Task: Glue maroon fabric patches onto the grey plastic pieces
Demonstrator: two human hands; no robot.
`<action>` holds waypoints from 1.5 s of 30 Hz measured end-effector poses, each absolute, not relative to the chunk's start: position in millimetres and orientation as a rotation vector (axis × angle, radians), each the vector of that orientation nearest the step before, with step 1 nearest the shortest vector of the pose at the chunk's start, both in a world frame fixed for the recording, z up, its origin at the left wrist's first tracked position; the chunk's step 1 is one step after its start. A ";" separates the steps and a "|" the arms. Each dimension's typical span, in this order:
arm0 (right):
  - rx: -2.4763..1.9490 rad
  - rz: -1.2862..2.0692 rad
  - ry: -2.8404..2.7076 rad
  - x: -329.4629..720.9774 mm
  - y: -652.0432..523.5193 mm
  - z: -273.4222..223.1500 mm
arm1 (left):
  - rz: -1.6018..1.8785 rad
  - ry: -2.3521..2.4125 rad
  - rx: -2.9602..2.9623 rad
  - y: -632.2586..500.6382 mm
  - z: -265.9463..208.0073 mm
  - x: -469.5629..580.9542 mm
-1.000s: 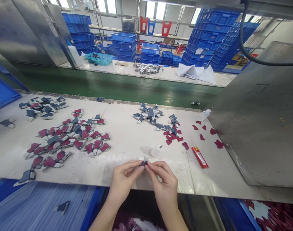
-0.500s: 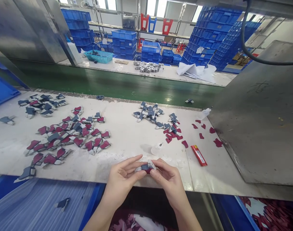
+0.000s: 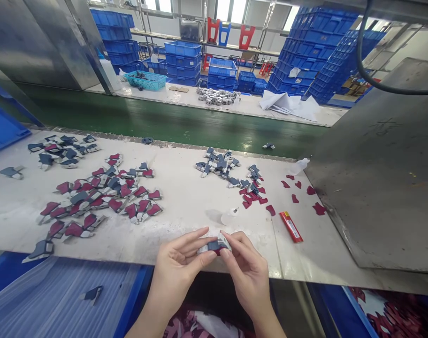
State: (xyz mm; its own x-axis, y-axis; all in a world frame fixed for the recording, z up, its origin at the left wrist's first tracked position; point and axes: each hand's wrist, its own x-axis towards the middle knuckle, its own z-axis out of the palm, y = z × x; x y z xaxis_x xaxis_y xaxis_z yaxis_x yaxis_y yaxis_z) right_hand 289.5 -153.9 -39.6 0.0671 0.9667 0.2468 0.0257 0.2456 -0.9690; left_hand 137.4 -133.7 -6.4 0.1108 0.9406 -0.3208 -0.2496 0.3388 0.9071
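Note:
Between both hands, above the front edge of the table, is a small grey-and-blue plastic part (image 3: 214,245) with dark red on its near side. My left hand (image 3: 181,260) grips its left end between thumb and fingers. On its right end, my right hand (image 3: 247,263) pinches the pale grey portion with thumb and fingertips. Just beyond the hands stands a small translucent bottle (image 3: 229,216) with a thin needle tip. Dark red flat pieces (image 3: 247,201) lie to the right, beside a pile of blue-and-grey parts (image 3: 219,163).
A heap of red-topped parts (image 3: 104,190) covers the table's left. A red packet (image 3: 290,227) lies at right, near a metal panel (image 3: 383,178). Beyond the table runs a green conveyor belt (image 3: 186,119) with a part (image 3: 269,146) on it. Blue bins flank me below.
The part on the green belt has moved left. Both hands keep hold of the plastic part, and my right hand has shifted slightly. The view has moved a little.

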 end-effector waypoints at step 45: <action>-1.200 1.198 -1.012 290.2 -151.2 -57.1 | 1.124 1.257 0.740 -130.6 -20.5 156.5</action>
State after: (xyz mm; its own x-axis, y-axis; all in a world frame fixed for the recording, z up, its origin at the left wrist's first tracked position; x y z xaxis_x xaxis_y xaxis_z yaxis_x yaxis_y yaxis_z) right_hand 290.2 -151.2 -57.1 0.1218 0.9917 -0.0422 -0.1239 -0.0270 -0.9919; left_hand 156.5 -130.6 -20.5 -0.0627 0.9358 -0.3470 -0.2401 0.3233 0.9153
